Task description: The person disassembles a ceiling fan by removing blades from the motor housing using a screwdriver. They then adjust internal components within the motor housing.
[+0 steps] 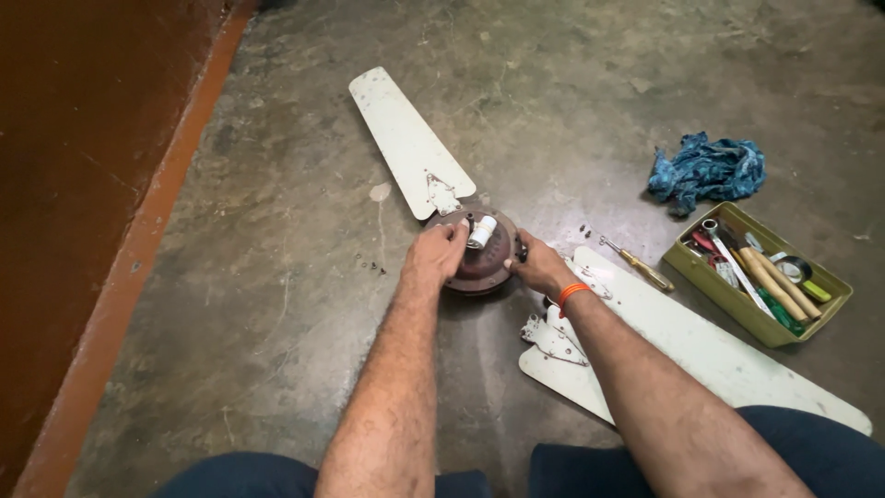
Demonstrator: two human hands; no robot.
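Observation:
A brown ceiling-fan motor housing (483, 264) lies on the concrete floor with a small white cylinder (482, 231) on its top. My left hand (435, 254) grips the housing's left rim, fingers reaching toward the centre. My right hand (539, 267), with an orange band on the wrist, holds the right rim. One cream fan blade (406, 138) is still fixed to the housing and points away to the upper left. Other cream blades (682, 346) lie loose on the floor under my right forearm.
A screwdriver (638, 264) with a yellow-brown handle lies right of the motor. An olive tray (705, 277) holds several tools and tape. A crumpled blue rag (706, 170) sits behind it. A red-brown wall with a skirting (138, 249) runs along the left. My knees are at the bottom edge.

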